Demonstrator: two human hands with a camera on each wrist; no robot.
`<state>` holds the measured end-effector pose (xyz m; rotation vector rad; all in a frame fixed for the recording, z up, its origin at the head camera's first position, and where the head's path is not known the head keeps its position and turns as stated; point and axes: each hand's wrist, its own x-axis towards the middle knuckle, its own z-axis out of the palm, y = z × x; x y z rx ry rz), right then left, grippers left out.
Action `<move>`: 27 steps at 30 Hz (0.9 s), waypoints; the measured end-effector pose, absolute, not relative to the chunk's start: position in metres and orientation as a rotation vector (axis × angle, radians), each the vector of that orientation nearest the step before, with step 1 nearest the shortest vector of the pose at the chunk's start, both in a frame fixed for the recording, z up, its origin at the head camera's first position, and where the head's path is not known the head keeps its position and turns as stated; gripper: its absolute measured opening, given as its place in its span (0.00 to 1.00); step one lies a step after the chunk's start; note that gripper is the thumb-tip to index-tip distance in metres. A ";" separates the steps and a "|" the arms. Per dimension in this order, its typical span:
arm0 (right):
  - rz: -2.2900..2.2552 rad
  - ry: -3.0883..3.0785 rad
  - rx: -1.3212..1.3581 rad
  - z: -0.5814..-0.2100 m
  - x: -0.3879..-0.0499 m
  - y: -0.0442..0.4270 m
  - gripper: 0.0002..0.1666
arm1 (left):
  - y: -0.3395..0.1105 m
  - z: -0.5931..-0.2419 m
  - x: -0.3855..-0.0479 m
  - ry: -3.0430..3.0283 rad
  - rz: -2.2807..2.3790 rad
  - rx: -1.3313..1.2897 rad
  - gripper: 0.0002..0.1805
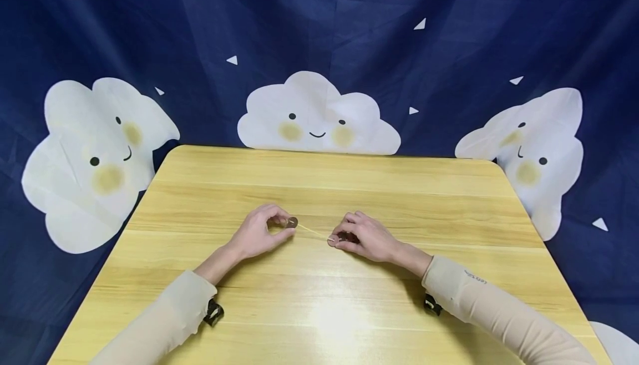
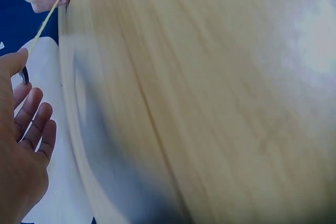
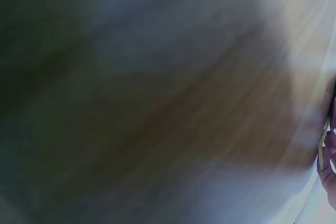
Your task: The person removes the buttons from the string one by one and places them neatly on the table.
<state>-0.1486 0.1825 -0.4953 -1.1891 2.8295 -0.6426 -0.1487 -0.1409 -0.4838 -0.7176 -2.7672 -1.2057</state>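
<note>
A thin yellow cord (image 1: pixel 312 231) runs between two small round brown discs that look like buttons. My left hand (image 1: pixel 259 231) pinches the left disc (image 1: pixel 292 222) between thumb and forefinger; its other fingers fan out loosely in the left wrist view. The right disc (image 1: pixel 333 241) is gripped by my right hand (image 1: pixel 368 237), thumb below and fingers curled above. Seen from the left wrist, the cord (image 2: pixel 44 24) stretches fairly straight from one hand to the other. In the right wrist view only some fingers (image 3: pixel 328 163) and a bit of cord show at the edge.
Both hands are over a light wooden table (image 1: pixel 339 182) with rounded far corners. Behind it hangs a dark blue cloth (image 1: pixel 299 15) printed with white clouds. Dark straps (image 1: pixel 213 313) show below the sleeve cuffs. The right wrist view is mostly dark and blurred.
</note>
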 end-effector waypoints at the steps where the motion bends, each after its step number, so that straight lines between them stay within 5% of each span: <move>1: -0.641 2.828 -1.186 -0.496 -0.149 0.183 0.14 | -0.142 -0.483 -0.149 -2.771 -1.210 -0.710 0.15; 27: -0.634 2.827 -1.163 -0.494 -0.148 0.182 0.14 | -0.157 -0.492 -0.185 -2.841 -1.014 -0.632 0.17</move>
